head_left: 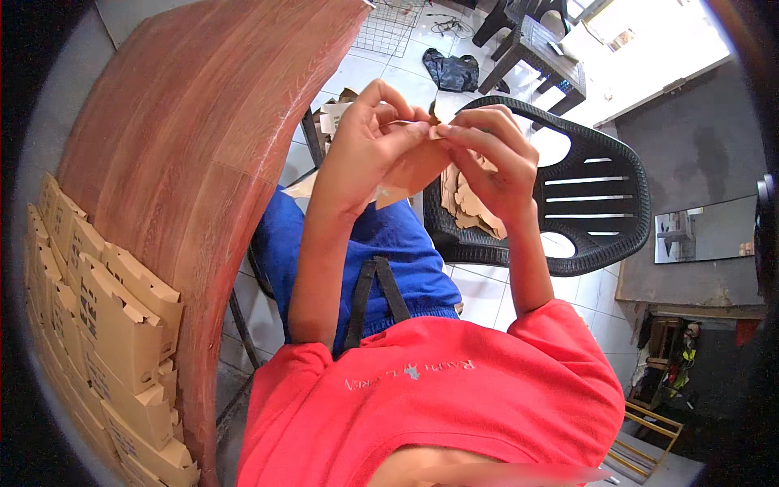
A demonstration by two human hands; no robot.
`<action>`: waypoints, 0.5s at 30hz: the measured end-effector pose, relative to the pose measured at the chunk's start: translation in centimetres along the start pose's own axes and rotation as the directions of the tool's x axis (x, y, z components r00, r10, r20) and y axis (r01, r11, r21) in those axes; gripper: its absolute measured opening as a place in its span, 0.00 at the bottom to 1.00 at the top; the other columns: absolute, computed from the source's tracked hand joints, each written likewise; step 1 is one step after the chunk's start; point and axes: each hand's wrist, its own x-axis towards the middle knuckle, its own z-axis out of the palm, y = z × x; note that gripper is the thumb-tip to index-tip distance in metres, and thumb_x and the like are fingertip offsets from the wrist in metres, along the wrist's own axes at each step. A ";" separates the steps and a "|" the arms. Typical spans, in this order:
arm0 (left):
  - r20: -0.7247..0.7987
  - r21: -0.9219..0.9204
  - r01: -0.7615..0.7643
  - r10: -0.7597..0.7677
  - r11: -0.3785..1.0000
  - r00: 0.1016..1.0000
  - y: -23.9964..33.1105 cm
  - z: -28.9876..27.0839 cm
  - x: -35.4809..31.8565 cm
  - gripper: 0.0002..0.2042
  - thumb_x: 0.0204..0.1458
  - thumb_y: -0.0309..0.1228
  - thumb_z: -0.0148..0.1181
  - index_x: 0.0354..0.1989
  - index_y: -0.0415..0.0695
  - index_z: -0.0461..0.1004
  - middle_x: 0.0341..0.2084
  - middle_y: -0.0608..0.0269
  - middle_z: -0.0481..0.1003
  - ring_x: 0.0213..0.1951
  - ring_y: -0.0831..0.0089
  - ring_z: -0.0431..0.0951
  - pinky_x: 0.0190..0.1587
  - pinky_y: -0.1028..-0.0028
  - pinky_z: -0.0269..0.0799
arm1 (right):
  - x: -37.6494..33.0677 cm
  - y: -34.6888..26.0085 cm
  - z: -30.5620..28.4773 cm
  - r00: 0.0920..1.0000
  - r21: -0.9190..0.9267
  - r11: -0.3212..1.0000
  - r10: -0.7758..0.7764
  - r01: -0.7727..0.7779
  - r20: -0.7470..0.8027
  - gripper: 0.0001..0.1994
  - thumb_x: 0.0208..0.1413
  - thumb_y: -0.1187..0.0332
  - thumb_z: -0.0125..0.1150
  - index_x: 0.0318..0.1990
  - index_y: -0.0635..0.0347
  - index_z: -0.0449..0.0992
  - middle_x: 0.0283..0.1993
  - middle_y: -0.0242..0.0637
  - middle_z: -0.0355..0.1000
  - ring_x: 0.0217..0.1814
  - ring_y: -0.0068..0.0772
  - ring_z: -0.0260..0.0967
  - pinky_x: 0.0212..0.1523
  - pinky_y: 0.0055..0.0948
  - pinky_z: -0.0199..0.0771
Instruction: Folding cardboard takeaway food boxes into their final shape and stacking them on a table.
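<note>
Between my two hands, raised over my lap, is a piece of brown cardboard (412, 169). My left hand (380, 122) pinches it near its upper edge, thumb and fingers pressed together. Close beside, my right hand (491, 154) pinches the same edge, where a small torn or folded bit (436, 111) sticks up. The cardboard's lower part hangs between my wrists, partly hidden by the left hand. Right behind my right hand, a stack of cut cardboard pieces (471, 203) lies on the seat of a black plastic chair (592, 187).
A red-brown wood-grain table (187, 122) runs along my left. Folded cardboard boxes (122, 325) stand packed at its near end. More cardboard scraps (331, 114) lie beyond my left hand. On the tiled floor are a black plastic bag (450, 71) and a wire rack (385, 28).
</note>
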 end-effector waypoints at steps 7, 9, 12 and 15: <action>-0.069 -0.139 0.088 -0.098 0.986 0.993 0.5 -0.5 -0.4 0.13 0.54 0.16 0.59 0.35 0.45 0.61 0.37 0.54 0.77 0.39 0.73 0.79 0.43 0.78 0.77 | 1.2 1.1 -1.7 0.911 -0.126 0.949 -0.231 0.288 0.342 0.19 0.39 0.72 0.69 0.44 0.54 0.78 0.43 0.31 0.72 0.43 0.35 0.70 0.47 0.36 0.69; -0.078 -0.153 0.068 -0.080 0.986 0.994 0.3 -0.5 -0.3 0.13 0.54 0.16 0.59 0.35 0.45 0.60 0.37 0.55 0.76 0.40 0.73 0.79 0.43 0.77 0.77 | 1.9 1.5 -1.6 0.899 -0.136 0.934 -0.269 0.332 0.345 0.20 0.38 0.71 0.69 0.44 0.55 0.78 0.44 0.31 0.72 0.45 0.36 0.69 0.48 0.37 0.69; -0.084 -0.193 0.052 -0.069 0.980 0.994 0.2 -0.7 -0.2 0.13 0.54 0.17 0.60 0.34 0.46 0.60 0.37 0.58 0.76 0.40 0.74 0.78 0.44 0.76 0.77 | 2.7 1.8 -1.2 0.884 -0.157 0.909 -0.315 0.385 0.345 0.20 0.39 0.70 0.69 0.44 0.57 0.76 0.45 0.33 0.71 0.46 0.37 0.69 0.49 0.38 0.69; -0.083 -0.273 0.060 -0.085 0.960 0.993 -0.2 -0.9 0.0 0.13 0.54 0.18 0.60 0.34 0.46 0.60 0.36 0.61 0.74 0.40 0.76 0.77 0.44 0.76 0.76 | 3.4 1.8 -0.9 0.879 -0.110 0.927 -0.295 0.358 0.374 0.20 0.40 0.70 0.68 0.45 0.57 0.76 0.44 0.34 0.71 0.46 0.38 0.69 0.49 0.38 0.70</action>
